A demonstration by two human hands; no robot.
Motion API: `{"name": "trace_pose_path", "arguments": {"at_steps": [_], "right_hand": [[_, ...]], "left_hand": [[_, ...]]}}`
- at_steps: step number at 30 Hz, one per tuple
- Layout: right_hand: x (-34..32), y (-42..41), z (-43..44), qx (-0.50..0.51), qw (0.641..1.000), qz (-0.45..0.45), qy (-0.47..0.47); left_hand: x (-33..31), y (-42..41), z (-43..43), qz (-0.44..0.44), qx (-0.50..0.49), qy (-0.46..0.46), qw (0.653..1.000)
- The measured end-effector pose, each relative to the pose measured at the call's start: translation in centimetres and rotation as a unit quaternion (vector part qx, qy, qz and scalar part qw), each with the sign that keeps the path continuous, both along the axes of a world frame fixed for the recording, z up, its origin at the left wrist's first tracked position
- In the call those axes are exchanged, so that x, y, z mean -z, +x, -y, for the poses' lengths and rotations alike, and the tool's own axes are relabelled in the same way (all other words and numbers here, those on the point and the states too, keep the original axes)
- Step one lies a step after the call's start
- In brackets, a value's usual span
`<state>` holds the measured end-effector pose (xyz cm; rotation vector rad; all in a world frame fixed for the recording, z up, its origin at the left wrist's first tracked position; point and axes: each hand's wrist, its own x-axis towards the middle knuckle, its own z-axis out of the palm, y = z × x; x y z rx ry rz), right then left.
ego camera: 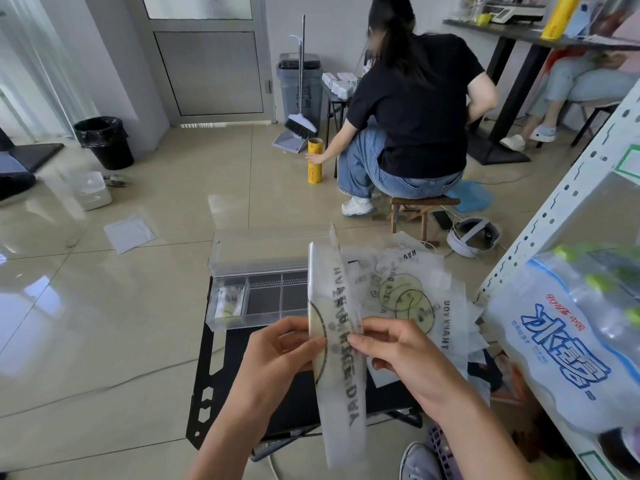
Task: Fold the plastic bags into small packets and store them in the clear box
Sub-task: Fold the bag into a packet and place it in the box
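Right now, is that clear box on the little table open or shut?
Open. The clear box has its lid tipped up behind it, the compartments show, and one folded packet sits in the leftmost one.

Loose bags [405, 292] crowd clear box's [228, 323] right side.

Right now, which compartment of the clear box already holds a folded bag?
The far-left compartment of the clear box: a folded packet lies in it. The compartments to its right show only the dark surface beneath.
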<state>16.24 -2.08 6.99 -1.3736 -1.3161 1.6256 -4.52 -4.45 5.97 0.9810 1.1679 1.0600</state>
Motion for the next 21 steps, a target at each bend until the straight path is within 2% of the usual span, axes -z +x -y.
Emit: {"name": "trace_pose_path", "arguments": {"at_steps": [5, 10, 16, 21], "right_hand": [[-0.1, 0.2, 0.1, -0.010, 1.000, 0.010, 0.025], [-0.1, 0.1, 0.1, -0.012, 0.999, 0.006, 0.030], [0.0, -0.5, 0.0, -0.010, 0.999, -0.032, -0.005], [0.2, -1.3, -0.2, -0.005, 0.987, -0.145, -0.071]], "left_hand": [[0.0, 0.1, -0.1, 0.006, -0.019, -0.013, 1.000], [0.0, -0.5, -0.2, 0.079, 0.023, -0.060, 0.995], [0.1, -0.3, 0.0, 0.074, 0.026, -0.009, 0.997], [-0.2, -0.3, 0.1, 0.056, 0.036, 0.057, 0.996]]}}
